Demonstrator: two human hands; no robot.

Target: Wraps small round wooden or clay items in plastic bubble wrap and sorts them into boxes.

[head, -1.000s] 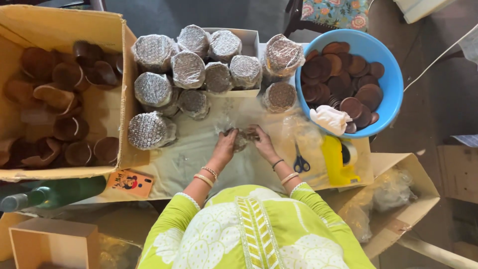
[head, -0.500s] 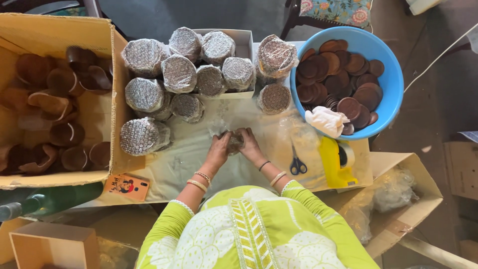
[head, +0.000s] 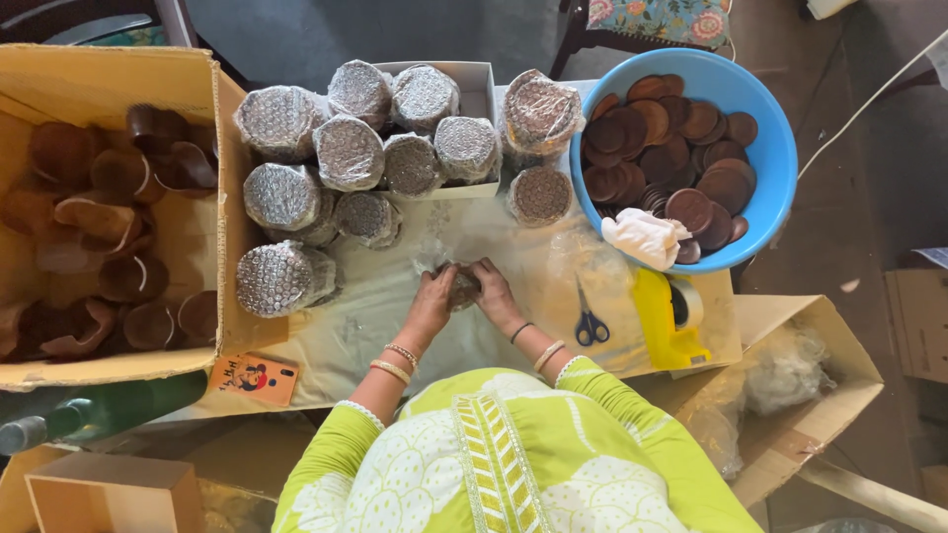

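My left hand (head: 431, 301) and my right hand (head: 496, 289) press together on a small brown stack wrapped in bubble wrap (head: 462, 285) at the middle of the table. Loose clear bubble wrap (head: 449, 232) lies under and beyond the bundle. Several finished bubble-wrapped bundles (head: 348, 153) stand just beyond my hands, some in a white box (head: 481, 84). A blue basin (head: 780, 163) of brown clay discs (head: 681, 148) sits at the far right.
A cardboard box (head: 222, 109) of brown clay cups (head: 109, 222) stands at the left. Blue-handled scissors (head: 590, 324), a yellow tape dispenser (head: 667, 321) and a white cloth (head: 642, 237) lie right of my hands. A phone (head: 254, 378), a green bottle (head: 99, 410) and an open carton (head: 810, 375) are near.
Both hands have drawn closer together around the small wrapped bundle, tightening the wrap. The view has shifted slightly; nothing else on the table has moved.
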